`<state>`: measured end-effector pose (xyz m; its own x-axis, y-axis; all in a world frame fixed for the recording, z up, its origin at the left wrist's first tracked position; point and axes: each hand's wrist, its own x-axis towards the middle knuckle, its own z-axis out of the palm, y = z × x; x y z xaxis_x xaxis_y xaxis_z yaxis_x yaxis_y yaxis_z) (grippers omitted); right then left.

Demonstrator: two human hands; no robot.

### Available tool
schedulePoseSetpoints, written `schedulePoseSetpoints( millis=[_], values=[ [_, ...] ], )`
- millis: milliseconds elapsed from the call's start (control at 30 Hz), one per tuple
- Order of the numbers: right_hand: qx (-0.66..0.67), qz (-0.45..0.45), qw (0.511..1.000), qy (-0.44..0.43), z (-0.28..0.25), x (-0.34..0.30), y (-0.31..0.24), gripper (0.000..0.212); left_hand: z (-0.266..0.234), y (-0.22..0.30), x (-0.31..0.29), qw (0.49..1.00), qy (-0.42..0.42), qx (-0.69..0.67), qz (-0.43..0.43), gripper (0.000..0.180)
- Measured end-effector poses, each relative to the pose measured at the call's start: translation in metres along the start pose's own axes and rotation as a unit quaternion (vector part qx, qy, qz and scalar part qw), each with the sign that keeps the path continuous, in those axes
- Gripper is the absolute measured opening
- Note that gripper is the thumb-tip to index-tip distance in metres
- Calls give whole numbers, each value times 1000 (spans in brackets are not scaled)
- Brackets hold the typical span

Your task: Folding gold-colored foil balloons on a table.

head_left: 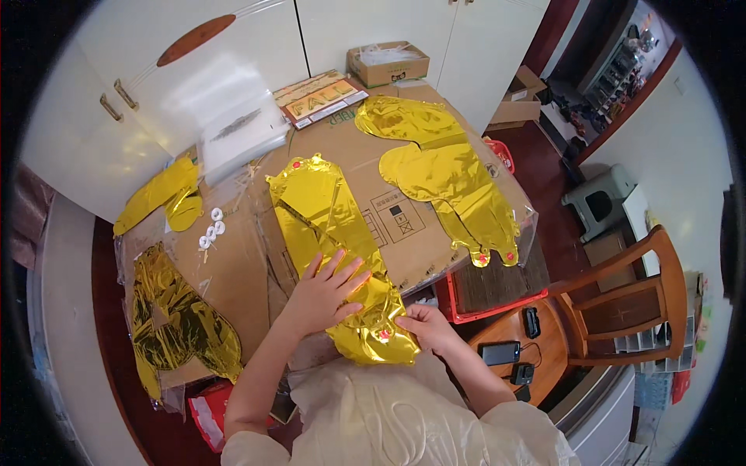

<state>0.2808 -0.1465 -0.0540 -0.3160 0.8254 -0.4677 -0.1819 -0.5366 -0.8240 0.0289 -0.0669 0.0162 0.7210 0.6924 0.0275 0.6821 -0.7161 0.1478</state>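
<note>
On the flattened cardboard sheet [233,272], at its near edge, a deflated gold foil balloon [330,225] is pressed flat under the splayed, open left hand [326,291]; its valve end is pinched by the right hand [427,325]. Judged light, slippery, easily creased; best held by its edges.

Shiny gold crinkled foil balloon [334,233] under both hands, tiny red dot near its lower end. Second gold foil balloon [443,171] to the right, red dots at its tips. More gold foil pieces on the left [175,318] and upper left [159,194]. Plain brown flattened cardboard sheet [249,264] with black printed symbols. Small white plastic rings [211,229]. Glossy white cabinet doors [155,70]. Reddish-brown wooden chair [629,295]. Red plastic crate rim [497,311]. Cream sleeves.
</note>
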Motion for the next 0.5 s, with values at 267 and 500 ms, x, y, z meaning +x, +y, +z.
schedulePoseSetpoints(
  millis=[267,500],
  values=[
    [-32,-16,999,26,4,6,-21,17,-15,3,5,999,31,3,-11,56],
    [133,51,987,74,16,1,-28,25,-3,7,31,990,58,-29,126,49]
  ],
)
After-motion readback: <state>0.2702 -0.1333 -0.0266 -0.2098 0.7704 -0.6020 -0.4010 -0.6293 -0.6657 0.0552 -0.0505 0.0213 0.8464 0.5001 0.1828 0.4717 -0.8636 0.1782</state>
